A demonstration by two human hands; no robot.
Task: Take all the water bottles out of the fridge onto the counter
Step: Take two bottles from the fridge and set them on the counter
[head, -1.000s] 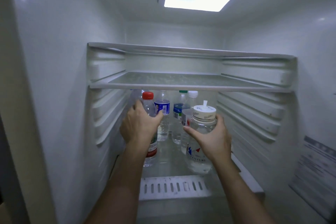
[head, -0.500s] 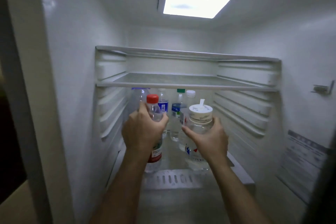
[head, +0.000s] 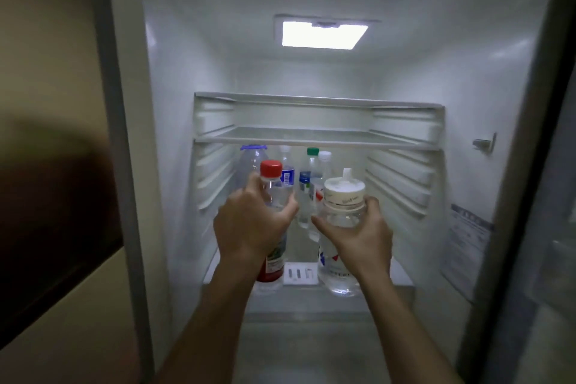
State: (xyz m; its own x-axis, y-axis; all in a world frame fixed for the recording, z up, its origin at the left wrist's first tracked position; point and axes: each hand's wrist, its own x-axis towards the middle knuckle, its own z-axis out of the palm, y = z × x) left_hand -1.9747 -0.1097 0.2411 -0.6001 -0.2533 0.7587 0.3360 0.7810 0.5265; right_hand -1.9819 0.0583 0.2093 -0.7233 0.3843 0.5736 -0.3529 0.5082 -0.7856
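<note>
- The left hand (head: 253, 221) wraps its fingers round the upper body of a slim red-capped bottle (head: 271, 193); the bottle stands upright, its red label showing below the wrist.
- The right hand (head: 358, 235) grips a wider white-lidded bottle (head: 343, 196) just under its broad lid, thumb on the near side, fingers curled round the far side.
- Both held bottles look clear and filled with water; the white-lidded one has a small tab standing up from its lid and a red-and-blue mark on its lower body.
- Their bases sit at or just above the front edge of the fridge shelf (head: 402, 277) — the blur makes it hard to tell whether they touch it.
- Behind them, farther back on the same shelf, stand more bottles: a large blue-capped bottle (head: 249, 162) at the left, a blue-labelled bottle (head: 288, 173) beside it, a green-capped bottle (head: 308, 165) and a white-capped bottle (head: 324, 162) between the two hands.
- A white vent strip (head: 299, 273) lies on the shelf between the two held bottles.
- Above them runs a bare glass shelf (head: 318, 135), and a lit ceiling lamp (head: 324, 34) shines at the top of the fridge interior (head: 187, 72).
- A printed sticker (head: 467, 237) is on the right inner wall; to the left, outside the fridge — a beige wall (head: 46, 40).
</note>
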